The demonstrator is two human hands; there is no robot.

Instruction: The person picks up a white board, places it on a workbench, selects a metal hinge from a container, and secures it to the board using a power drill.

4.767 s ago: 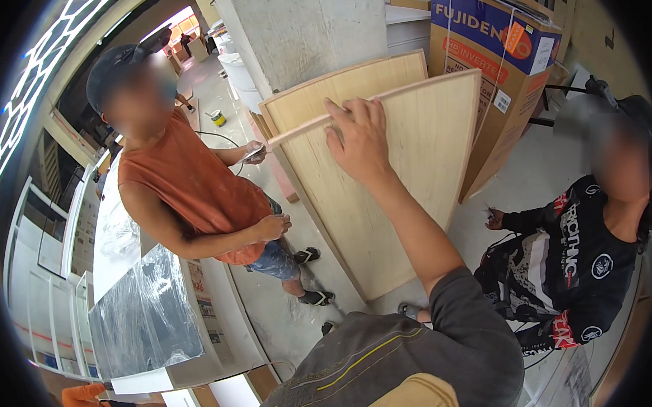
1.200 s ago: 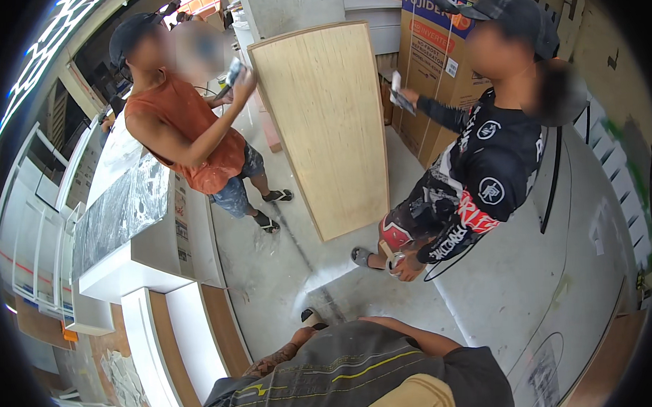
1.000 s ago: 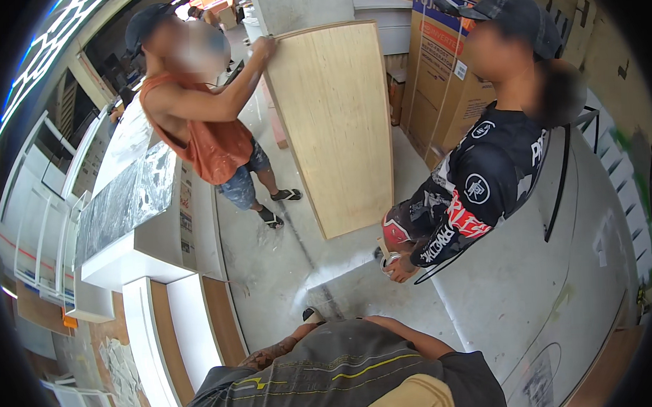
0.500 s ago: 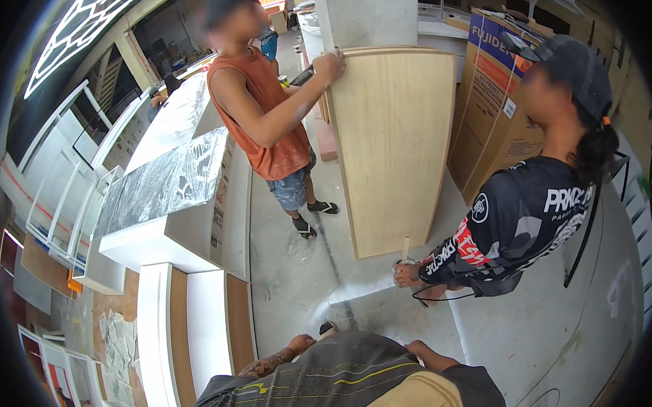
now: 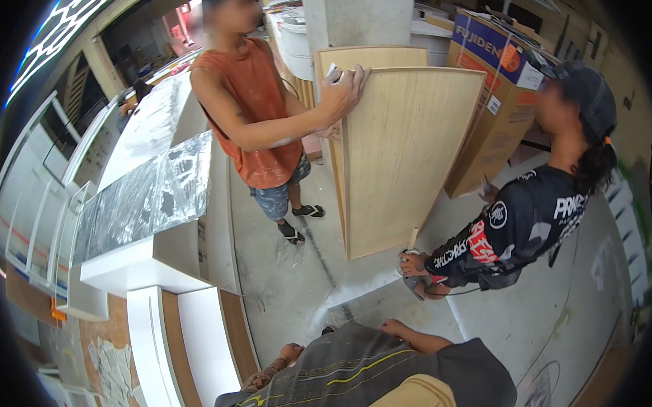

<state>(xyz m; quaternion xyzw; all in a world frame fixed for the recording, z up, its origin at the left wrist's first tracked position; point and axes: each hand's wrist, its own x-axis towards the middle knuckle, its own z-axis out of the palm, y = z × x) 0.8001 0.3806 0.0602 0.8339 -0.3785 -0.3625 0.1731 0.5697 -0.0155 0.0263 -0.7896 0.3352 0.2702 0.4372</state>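
My left hand (image 5: 292, 353) hangs low beside my dark grey shirt, and what shows of it is too small to read its fingers. Past the shirt's other side is my right hand (image 5: 393, 329), its fingers mostly hidden. Neither touches the pale wooden panel (image 5: 403, 158) standing on the floor ahead. A co-worker in an orange sleeveless shirt (image 5: 254, 113) grips its upper left corner, with something small and white in that hand. At its lower right corner, a co-worker in a black printed shirt (image 5: 513, 226) holds a corded power tool (image 5: 407, 264).
Behind the front panel stands a second wooden panel (image 5: 371, 57), by a concrete pillar (image 5: 359, 16). A tall cardboard box (image 5: 491, 97) is at the right. White cabinets (image 5: 155, 260) and a plastic-wrapped top (image 5: 143, 199) line the left. A cord (image 5: 570, 302) lies on the floor.
The front panel's top has swung toward me and right, away from the panel behind it. The orange-shirted co-worker's hand moved with it. My hands stay low, the right one shifting slightly left.
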